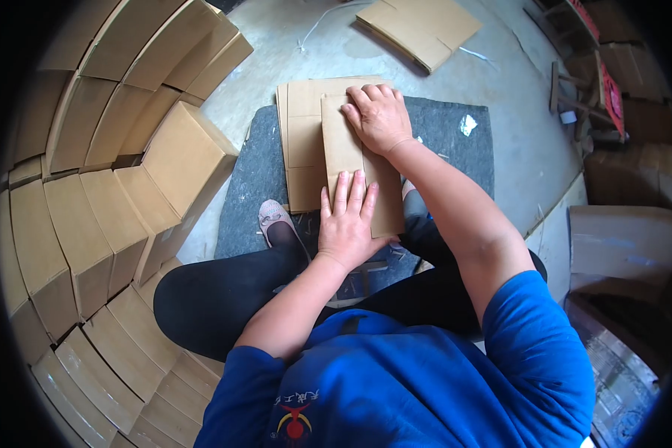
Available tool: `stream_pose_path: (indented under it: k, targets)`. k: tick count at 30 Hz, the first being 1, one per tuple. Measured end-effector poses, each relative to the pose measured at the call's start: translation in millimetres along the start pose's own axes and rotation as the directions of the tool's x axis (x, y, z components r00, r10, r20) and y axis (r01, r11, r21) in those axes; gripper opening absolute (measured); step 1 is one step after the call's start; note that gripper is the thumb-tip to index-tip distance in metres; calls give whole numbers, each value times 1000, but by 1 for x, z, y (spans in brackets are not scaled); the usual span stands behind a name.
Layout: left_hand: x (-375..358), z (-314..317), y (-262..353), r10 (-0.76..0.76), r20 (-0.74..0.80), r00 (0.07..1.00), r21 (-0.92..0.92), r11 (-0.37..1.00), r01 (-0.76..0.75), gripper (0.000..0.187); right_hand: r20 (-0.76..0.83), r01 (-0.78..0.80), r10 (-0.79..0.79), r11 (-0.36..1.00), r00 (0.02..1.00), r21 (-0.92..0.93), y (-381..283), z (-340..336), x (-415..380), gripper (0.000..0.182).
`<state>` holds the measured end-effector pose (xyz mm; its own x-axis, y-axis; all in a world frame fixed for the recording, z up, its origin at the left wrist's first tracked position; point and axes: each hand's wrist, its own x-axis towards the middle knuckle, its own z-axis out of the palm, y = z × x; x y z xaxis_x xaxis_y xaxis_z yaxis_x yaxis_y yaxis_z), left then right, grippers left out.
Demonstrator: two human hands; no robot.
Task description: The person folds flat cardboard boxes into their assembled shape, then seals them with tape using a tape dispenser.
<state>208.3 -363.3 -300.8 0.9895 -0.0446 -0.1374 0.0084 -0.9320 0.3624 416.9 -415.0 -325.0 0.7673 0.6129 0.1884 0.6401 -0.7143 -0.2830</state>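
Note:
Between my legs stands a cardboard box [343, 149], its long closed side facing up. My left hand [348, 222] lies on the near part of that side with fingers spread. At the far end, my right hand [378, 116] rests over the edge and top, fingers slightly bent and holding nothing I can see. Flat cardboard sheets [300, 142] lie under and to the left of the box, on a dark grey mat [250, 172].
Stacked cardboard boxes [89, 216] fill the left side. More flat cardboard [422, 30] lies on the concrete floor ahead. To the right are a wooden stool-like frame [591, 82] with red parts and a cardboard piece [623, 243]. My shoe [274, 215] rests on the mat.

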Motion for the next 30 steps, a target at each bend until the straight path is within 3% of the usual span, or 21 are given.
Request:
stream_pose_path:
  k: [6, 8, 9, 12, 16, 19, 22, 26, 27, 30]
  targets:
    - [-2, -2, 1, -19, -14, 1000, 7, 1000, 20, 109, -62, 47, -50, 997, 997, -56, -2, 6, 4, 31]
    - [-2, -2, 4, -14, -22, 1000, -7, 1000, 14, 110, -5, 44, -45, 996, 999, -79, -3, 9, 10, 30]
    - [-2, 0, 6, -20, -33, 999, 13, 1000, 20, 108, 99, -12, 17, 999, 995, -48, -5, 11, 14, 33]
    - [-1, 6, 7, -13, -57, 998, 42, 999, 16, 105, 50, 11, -12, 1000, 999, 19, -11, 6, 12, 37]
    - [-6, 9, 0, 22, -75, 997, 41, 999, -19, 102, 146, -14, 8, 999, 989, 39, -11, 0, 8, 41]
    - [-6, 13, -2, 48, -122, 991, 64, 997, -41, 104, 162, -16, 12, 1000, 987, 19, -10, -4, 6, 43]
    - [1, 12, 2, 35, -137, 990, 38, 999, -30, 103, 202, -11, 35, 993, 979, -118, -9, -1, 9, 49]
    - [-3, 9, 2, 27, -116, 993, 70, 997, -19, 99, 437, 106, -2, 971, 899, -214, -2, -27, 16, 68]
    - [-4, 8, 2, 24, -97, 995, 75, 997, -17, 98, 495, 132, 1, 963, 869, -233, -1, -46, 14, 82]
    - [-4, 2, 3, 19, -79, 997, 83, 996, -12, 97, 657, 82, 122, 959, 744, -271, 2, -88, 7, 90]
